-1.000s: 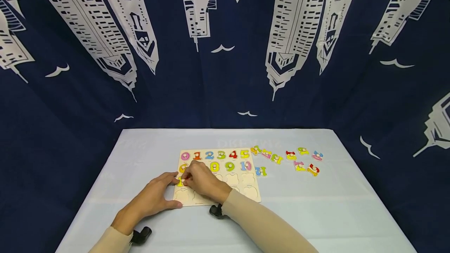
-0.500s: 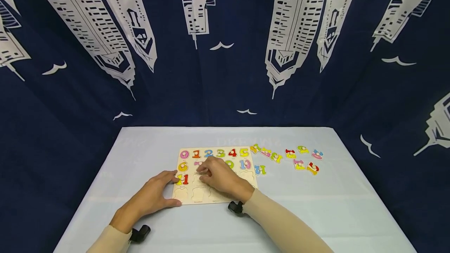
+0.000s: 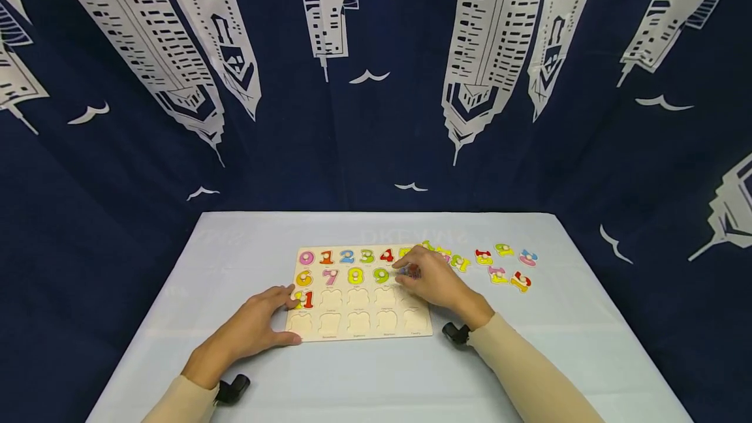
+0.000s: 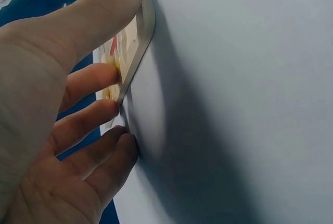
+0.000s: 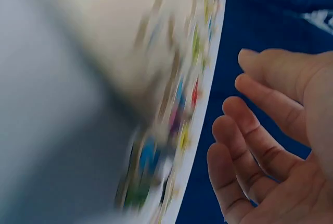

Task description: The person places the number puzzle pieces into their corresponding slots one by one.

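A wooden number puzzle board (image 3: pixel 358 325) lies on the table. Its upper rows hold coloured number pieces, and a yellow-and-red 11 piece (image 3: pixel 308 299) sits in the third row at the left, partly covered by fingertips. My left hand (image 3: pixel 249 328) rests against the board's lower left corner. Its thumb (image 4: pixel 104 13) touches the near edge and its fingers lie along the left edge. My right hand (image 3: pixel 437 279) hovers over the board's upper right part, fingers loosely bent and holding nothing. It hides most of the 10 piece and part of the 5.
Several loose number pieces lie right of the board, among them a red-and-yellow piece (image 3: pixel 520 281), a pink-and-yellow piece (image 3: pixel 497 274) and a blue-and-pink piece (image 3: pixel 527 257). The white table (image 3: pixel 376 384) ends at a dark blue printed cloth (image 3: pixel 376 142) behind.
My right hand has let go of the 11 piece and moved right across the board, uncovering the 7 and 8. My left hand stays at the board's corner.
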Available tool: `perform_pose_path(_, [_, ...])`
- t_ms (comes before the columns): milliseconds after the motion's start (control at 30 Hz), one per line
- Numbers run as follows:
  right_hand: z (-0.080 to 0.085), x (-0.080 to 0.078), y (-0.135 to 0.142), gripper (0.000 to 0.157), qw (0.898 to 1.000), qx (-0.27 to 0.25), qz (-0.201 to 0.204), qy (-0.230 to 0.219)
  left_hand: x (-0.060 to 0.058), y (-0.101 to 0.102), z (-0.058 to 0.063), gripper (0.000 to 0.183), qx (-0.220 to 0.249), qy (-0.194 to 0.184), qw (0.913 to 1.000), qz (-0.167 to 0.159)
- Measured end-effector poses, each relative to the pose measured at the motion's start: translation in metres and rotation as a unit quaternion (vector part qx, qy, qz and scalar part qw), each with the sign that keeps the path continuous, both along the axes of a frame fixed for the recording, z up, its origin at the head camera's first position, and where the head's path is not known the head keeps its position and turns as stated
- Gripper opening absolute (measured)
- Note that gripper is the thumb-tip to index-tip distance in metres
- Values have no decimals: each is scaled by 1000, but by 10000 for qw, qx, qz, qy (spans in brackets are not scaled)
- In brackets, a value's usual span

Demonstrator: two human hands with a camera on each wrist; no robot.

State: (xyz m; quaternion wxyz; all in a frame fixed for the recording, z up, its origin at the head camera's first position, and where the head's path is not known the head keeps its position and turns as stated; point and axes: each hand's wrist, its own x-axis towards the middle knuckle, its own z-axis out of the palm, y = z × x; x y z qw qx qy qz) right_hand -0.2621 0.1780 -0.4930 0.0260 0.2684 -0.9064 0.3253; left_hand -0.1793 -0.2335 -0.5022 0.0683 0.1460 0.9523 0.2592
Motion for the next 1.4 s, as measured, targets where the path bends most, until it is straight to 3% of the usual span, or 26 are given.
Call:
perform_pose_path(233, [-2,-9,53,28,9983,259,-275,-436,-2,0,0,73,-42,13,10000,-64])
perform_pose_path(567, [-12,-19,86,25,9928,138,357,-1132,0,0,1,75,-21,-9,10000,-30])
perform_pose_path(967, [-17,-24,90,16,9937,362,601,-874,-1,-1,0,73,-64,-112,9999,-4])
perform_pose_path(1167, [-17,-21,91,8,9966,368,259,-692,-3,-1,-1,69,-85,-49,9999,-91])
perform_pose_path(1400, [-13,-17,89,15,9986,103,-4,-528,-3,-1,1,73,-110,-52,9999,-94])
